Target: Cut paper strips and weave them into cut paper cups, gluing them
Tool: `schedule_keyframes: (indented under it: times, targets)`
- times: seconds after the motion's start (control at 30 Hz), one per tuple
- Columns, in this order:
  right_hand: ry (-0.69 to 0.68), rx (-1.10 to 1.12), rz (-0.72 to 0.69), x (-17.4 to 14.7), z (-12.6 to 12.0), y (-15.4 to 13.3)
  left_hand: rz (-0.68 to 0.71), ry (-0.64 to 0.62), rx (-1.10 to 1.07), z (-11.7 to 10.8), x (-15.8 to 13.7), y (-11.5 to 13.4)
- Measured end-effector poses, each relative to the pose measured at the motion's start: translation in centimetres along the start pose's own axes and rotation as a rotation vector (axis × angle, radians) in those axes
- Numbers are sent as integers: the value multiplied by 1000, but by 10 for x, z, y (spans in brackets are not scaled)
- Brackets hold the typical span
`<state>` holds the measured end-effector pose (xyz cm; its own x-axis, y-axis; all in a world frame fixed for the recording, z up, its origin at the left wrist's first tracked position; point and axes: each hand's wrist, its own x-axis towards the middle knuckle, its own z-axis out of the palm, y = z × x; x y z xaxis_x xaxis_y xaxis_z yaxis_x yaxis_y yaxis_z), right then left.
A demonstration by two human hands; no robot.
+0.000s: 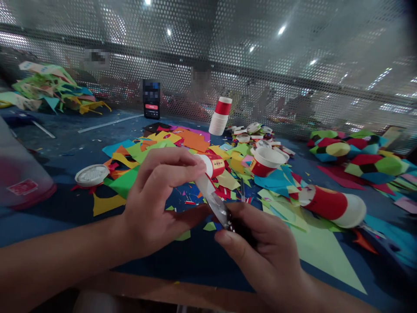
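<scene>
Between the thumb and fingers of my left hand [159, 195] is a white paper piece [204, 183], held above the table. A short metal blade with a dark handle [219, 208] is gripped in my right hand [263, 248], its tip against or close to the paper. My fingers hide most of the handle, so I cannot tell whether it is a knife or scissors. Just behind my left fingertips shows a red and white paper cup [215, 165] with a yellow label; whether they touch is unclear. Coloured paper scraps [192, 140] lie beneath and beyond both hands.
A tilted cup stack [220, 116], an upright cup [267, 161] and a lying cup [335, 206] are around. Also here are a phone [152, 100], a white lid [92, 174], coloured paper balls [352, 152], a translucent container [22, 174] and a perforated metal screen [202, 56].
</scene>
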<state>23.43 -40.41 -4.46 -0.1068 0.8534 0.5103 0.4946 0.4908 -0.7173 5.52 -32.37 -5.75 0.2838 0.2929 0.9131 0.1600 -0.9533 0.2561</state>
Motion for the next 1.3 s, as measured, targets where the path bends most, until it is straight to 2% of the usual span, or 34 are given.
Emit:
schedule_keyframes:
  times: [0.3, 0.5, 0.97, 1.3]
  targets:
    - [-15, 48, 40, -2, 0, 0, 19, 9, 55, 1, 1, -2]
    - [-23, 17, 59, -1, 1, -2, 139, 62, 146, -1, 5, -4]
    - [-45, 47, 40, -3, 1, 0, 98, 10, 144, -2, 4, 0]
    - [-74, 70, 109, -2, 0, 0, 155, 27, 196, -4, 5, -2]
